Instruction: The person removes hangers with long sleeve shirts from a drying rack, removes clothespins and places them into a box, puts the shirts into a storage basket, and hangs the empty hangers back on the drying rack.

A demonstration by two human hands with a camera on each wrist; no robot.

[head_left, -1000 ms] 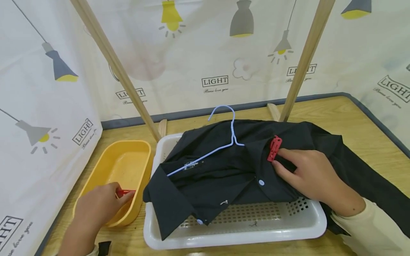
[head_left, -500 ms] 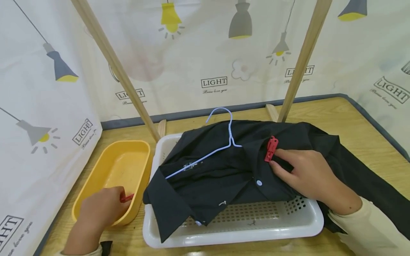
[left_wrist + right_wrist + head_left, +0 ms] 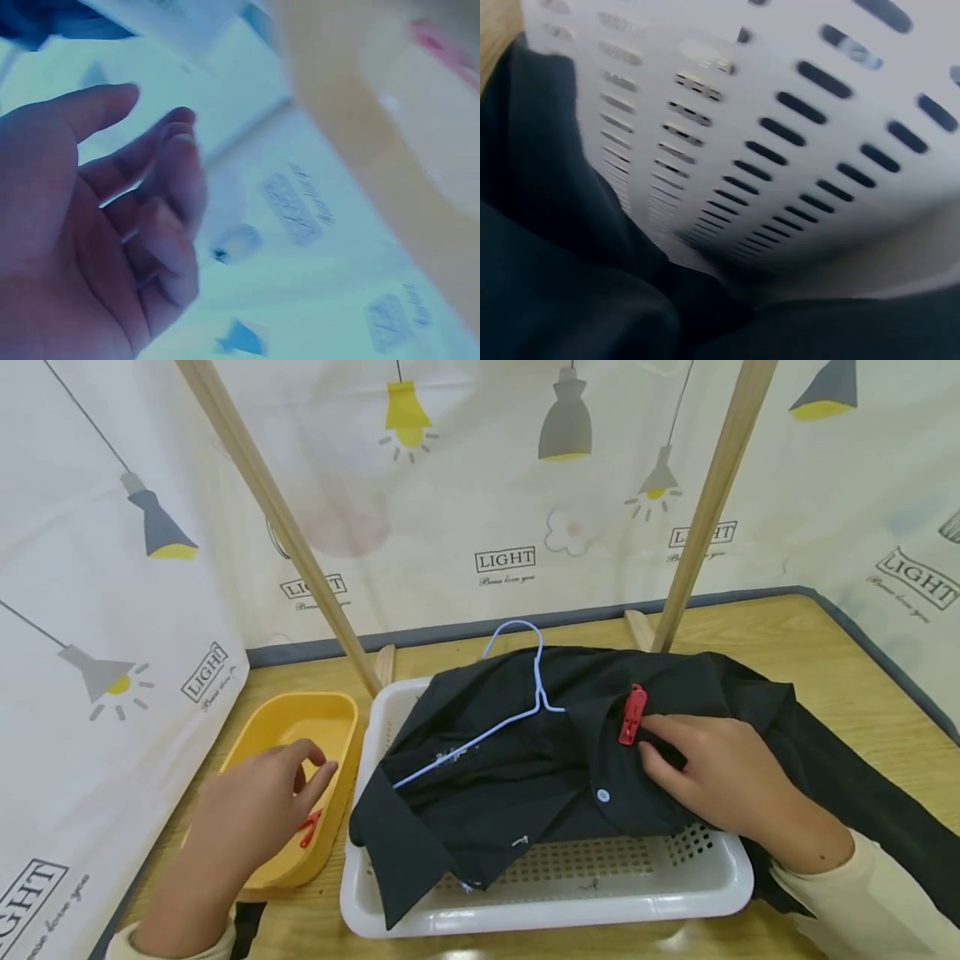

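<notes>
A black shirt [image 3: 525, 802] lies over the white basket [image 3: 570, 914], with a light-blue hanger [image 3: 472, 745] inside its collar. My right hand [image 3: 731, 777] is at the shirt's right side, its thumb and index fingertips pinching the edge of a red clothespin [image 3: 632, 714] at the collar. The right wrist view shows only shirt folds and the slotted basket wall. Over the yellow tub [image 3: 341, 810], my left hand [image 3: 258, 802] is raised, with loosely curled fingers and nothing between them. A second red clothespin [image 3: 309, 828] lies in the tub just below its fingers.
Two wooden posts [image 3: 281, 518] stand behind the basket on small feet. A printed curtain [image 3: 450, 485] closes off the back and sides of the wood-look table [image 3: 757, 627]. One shirt sleeve [image 3: 862, 781] hangs out to the right.
My left hand has let go of the red clothespin in the yellow tub and risen. The right hand and its clothespin have stayed in place on the shirt.
</notes>
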